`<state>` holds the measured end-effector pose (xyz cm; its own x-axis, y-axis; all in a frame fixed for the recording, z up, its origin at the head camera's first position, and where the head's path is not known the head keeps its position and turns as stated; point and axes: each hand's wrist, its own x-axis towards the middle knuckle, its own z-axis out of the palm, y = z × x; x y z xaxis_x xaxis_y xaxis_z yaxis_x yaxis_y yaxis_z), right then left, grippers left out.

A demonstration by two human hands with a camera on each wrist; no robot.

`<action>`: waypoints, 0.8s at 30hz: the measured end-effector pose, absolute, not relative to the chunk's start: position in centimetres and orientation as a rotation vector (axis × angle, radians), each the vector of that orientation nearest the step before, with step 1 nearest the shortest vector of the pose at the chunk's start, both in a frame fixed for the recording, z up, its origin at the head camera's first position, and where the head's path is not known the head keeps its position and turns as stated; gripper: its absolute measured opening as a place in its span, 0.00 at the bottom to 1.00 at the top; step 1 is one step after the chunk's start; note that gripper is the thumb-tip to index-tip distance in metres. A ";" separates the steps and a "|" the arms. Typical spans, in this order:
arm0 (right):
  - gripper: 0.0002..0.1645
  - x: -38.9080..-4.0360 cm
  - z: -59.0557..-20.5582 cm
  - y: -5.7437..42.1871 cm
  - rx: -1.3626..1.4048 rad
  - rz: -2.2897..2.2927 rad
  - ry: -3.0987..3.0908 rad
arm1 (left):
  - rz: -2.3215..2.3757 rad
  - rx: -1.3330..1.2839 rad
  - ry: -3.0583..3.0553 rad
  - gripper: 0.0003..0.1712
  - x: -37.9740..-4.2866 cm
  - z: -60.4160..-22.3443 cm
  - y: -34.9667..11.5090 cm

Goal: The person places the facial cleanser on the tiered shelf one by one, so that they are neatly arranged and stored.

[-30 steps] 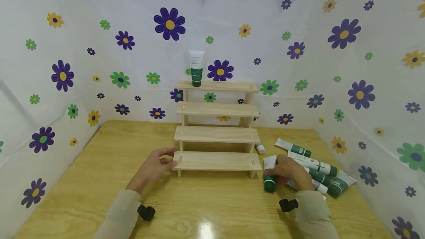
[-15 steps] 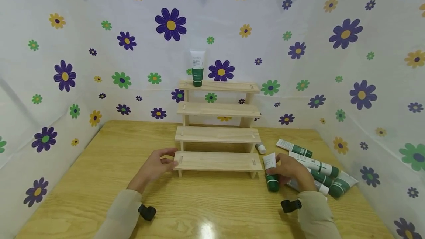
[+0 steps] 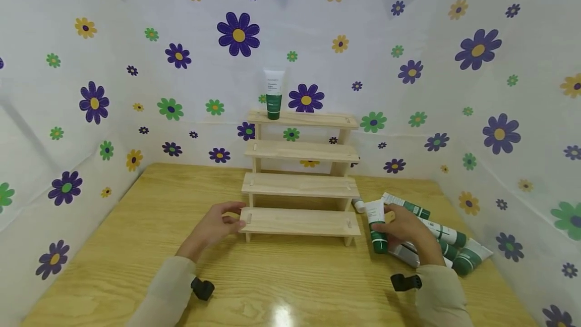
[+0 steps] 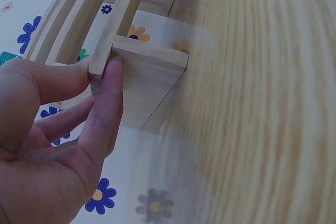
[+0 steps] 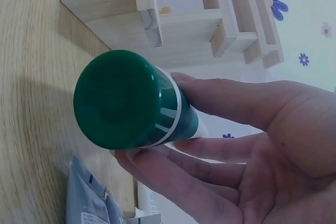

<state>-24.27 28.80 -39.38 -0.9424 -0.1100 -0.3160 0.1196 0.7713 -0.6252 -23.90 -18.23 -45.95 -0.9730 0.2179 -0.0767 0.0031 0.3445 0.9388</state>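
My left hand pinches the left end of the lowest shelf of a wooden stepped rack; in the left wrist view, thumb and fingers close on that board's end. With my right hand I grip a white and green squeeze tube between thumb and fingers, to the right of the rack. Its green cap faces the right wrist camera and points down in the head view. A similar tube stands upright on its cap at the left of the top shelf.
Several more tubes lie in a pile on the wooden table, behind and right of my right hand. One tube with a white cap lies beside the rack's right side. Flower-printed cloth surrounds the table.
My right hand has lifted the tube slightly and moved it away from me, with a small shift right in the head view. My left hand stays on the rack.
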 end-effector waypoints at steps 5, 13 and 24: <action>0.45 -24.1 -39.0 29.1 -0.004 -0.980 2.650 | 1.667 0.196 2.426 0.32 -23.9 -46.0 -18.1; 0.46 -24.4 -38.6 29.6 0.028 -0.991 2.667 | 1.622 0.188 2.448 0.32 -23.9 -46.0 -18.3; 0.45 -24.5 -37.9 29.3 0.036 -1.073 2.693 | 1.554 0.193 2.497 0.30 -24.1 -45.7 -18.3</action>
